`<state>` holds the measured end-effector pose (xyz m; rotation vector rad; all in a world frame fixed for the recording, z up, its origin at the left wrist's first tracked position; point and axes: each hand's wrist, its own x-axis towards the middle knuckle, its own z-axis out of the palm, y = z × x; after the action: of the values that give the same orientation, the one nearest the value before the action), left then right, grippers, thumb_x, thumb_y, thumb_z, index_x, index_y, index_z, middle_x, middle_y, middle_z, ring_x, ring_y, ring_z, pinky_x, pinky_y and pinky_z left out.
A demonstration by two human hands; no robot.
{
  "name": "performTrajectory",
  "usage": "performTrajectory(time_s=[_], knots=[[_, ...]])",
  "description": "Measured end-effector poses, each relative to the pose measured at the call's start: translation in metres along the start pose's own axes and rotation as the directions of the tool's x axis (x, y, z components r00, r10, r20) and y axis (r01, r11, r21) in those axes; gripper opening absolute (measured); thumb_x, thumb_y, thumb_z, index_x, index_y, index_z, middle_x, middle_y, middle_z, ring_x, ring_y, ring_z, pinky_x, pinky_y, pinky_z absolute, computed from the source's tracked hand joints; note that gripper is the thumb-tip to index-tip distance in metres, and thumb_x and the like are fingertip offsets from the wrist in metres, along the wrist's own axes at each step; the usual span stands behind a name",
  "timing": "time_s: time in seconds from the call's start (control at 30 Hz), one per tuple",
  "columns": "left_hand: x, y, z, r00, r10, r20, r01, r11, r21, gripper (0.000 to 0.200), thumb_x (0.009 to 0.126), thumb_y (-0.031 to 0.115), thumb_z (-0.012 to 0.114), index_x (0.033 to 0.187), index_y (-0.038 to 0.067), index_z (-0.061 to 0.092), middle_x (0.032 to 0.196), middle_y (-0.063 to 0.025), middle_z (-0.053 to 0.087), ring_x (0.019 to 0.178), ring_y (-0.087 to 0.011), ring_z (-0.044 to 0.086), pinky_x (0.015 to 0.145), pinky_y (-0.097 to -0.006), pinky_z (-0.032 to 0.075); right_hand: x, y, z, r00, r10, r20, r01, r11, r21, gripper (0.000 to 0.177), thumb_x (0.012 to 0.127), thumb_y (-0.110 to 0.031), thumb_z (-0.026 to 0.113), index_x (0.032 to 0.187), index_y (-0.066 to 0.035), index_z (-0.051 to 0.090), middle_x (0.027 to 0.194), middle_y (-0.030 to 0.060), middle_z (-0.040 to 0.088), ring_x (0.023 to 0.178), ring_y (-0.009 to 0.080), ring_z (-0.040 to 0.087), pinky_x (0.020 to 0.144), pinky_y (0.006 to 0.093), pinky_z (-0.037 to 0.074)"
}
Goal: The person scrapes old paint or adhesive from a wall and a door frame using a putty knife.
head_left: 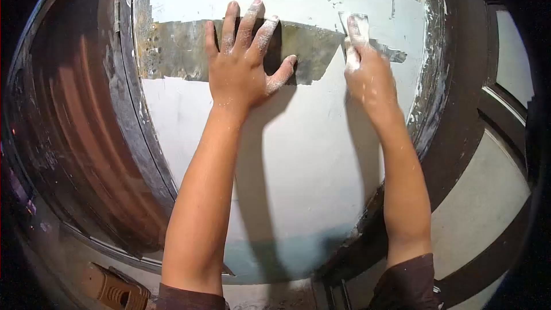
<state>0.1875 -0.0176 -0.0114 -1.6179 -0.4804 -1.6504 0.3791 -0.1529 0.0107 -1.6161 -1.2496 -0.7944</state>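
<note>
Clearly, the right hand [370,77] grips a small scraper [364,27] up at the white panel [310,149].
The scraper sits beside the bare grey patch [313,51], its blade partly hidden, so its edge is hard to judge. It should handle light, thin and springy, perhaps slippery (white residue coats it); best held low, with 1 finger along the blade. The left hand [238,74] is empty, its fingers spread wide over the patch.
</note>
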Motion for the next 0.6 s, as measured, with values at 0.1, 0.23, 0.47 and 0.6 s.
performTrajectory(time_s=[0.1,0.23,0.47,0.6], knots=[[0.0,0.001,0.001,1.0,-0.003,-0.001,0.003,1.0,-0.002,0.067,0.084,0.057,0.075,0.141,0.025,0.062,0.161,0.0005,0.048,0.155,-0.0276,0.033,0.125,-0.0563,0.018,-0.013,-0.003,0.0,0.998,0.055,0.04,-0.053,0.996,-0.065,0.033,0.103,-0.028,0.053,0.125,-0.012,0.072,0.104,0.0282,0.074,0.102,0.0499,0.069,0.092,0.0583,0.054],[0.001,0.001,0.0,1.0,0.004,0.0,-0.004,1.0,0.004,0.066,0.084,0.057,0.075,0.141,0.025,0.063,0.162,0.0006,0.047,0.155,-0.0277,0.033,0.124,-0.0567,0.019,0.02,-0.012,-0.005,0.999,0.02,0.024,-0.019,0.999,-0.04,0.034,0.102,-0.029,0.053,0.125,-0.012,0.072,0.105,0.0273,0.074,0.102,0.0502,0.069,0.092,0.0582,0.054],[0.001,0.0,0.0,1.0,0.001,0.012,-0.001,1.0,0.006,0.067,0.083,0.056,0.075,0.141,0.025,0.063,0.162,0.0003,0.046,0.155,-0.0283,0.032,0.125,-0.0576,0.018,-0.013,-0.005,-0.002,0.987,0.115,0.109,-0.117,0.993,0.015,0.037,0.096,-0.019,0.057,0.129,-0.015,0.071,0.108,0.0271,0.074,0.105,0.0497,0.068,0.095,0.0574,0.053],[0.001,0.001,-0.002,1.0,-0.003,0.016,0.003,1.0,-0.009,0.066,0.084,0.056,0.075,0.142,0.026,0.062,0.162,0.0005,0.046,0.156,-0.0284,0.032,0.125,-0.0576,0.018,0.003,-0.016,-0.007,0.995,0.083,0.059,-0.08,0.995,-0.054,0.036,0.099,-0.022,0.055,0.131,-0.015,0.071,0.108,0.0281,0.073,0.105,0.0496,0.069,0.094,0.0578,0.053]])
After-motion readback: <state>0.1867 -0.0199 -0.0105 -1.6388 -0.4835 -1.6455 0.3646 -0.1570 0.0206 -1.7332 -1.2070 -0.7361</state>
